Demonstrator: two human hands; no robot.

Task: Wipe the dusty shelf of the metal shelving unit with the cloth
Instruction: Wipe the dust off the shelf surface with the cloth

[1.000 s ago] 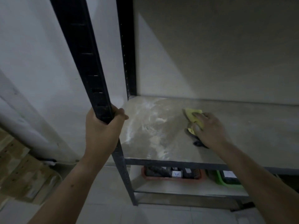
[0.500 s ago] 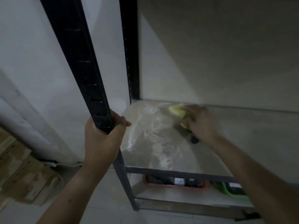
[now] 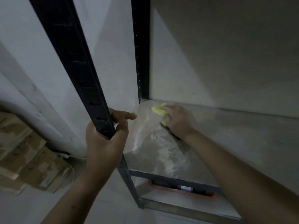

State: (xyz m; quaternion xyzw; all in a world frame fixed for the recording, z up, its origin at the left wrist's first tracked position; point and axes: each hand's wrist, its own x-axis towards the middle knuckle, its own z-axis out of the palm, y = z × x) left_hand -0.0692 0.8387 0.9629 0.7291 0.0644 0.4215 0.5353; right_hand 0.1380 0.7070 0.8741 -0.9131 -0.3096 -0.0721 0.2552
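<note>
- The metal shelving unit point(image 3: 142, 62) fills the view, and its dusty shelf point(image 3: 226, 135) — grey, streaked with pale powder toward the left — is the surface being worked.
- The left hand point(image 3: 103, 143) has its fingers wrapped tight round the front upright point(image 3: 90, 94), forefinger sticking out; a firm hold there should keep the frame from rocking under each stroke.
- The right hand point(image 3: 178, 120) presses the cloth point(image 3: 159, 110) flat on the shelf near the back left corner, fingers curled over it and gripping it.
- To do this step well, I would keep the palm flat and draw the dust forward in overlapping strokes — not scrub in circles, which spreads it.
- Much of the yellow cloth is hidden under the hand, so I cannot tell how it is folded.
- The shelf's right end is cut off by the frame edge.
- On the lower shelf point(image 3: 178, 201) a red tray point(image 3: 182, 191) shows only in part; its contents are too dark to name.
</note>
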